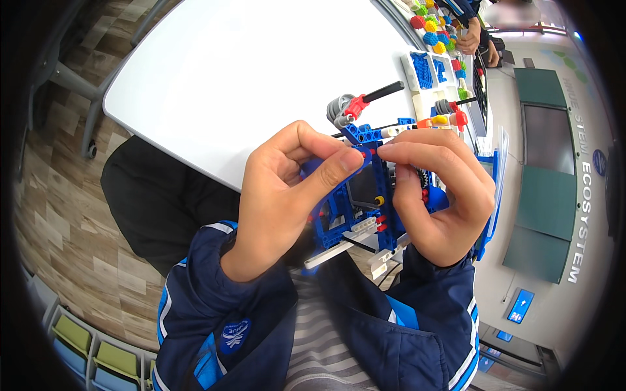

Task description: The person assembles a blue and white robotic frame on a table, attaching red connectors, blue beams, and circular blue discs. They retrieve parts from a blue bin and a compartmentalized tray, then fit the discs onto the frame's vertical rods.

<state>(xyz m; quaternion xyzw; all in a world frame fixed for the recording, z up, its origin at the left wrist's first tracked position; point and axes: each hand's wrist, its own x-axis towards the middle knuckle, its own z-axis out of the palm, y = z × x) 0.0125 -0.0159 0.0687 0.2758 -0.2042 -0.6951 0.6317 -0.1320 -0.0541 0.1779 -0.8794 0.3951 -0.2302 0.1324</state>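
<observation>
in front of the striped shirt (321, 329), the left hand (287, 189) pinches the blue-framed construction-kit model (386, 225), the right hand (447, 189) grips its other side, and both hide part of it. beyond are the white table (215, 78), a white tray (405, 66) of blue pieces (422, 69), bumpy coloured balls (430, 39) and a co-worker's hand (468, 39).

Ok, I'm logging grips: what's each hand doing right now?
Left hand: closed, pinching part of the blue model.
Right hand: curled against it; grip cannot be told.
</observation>
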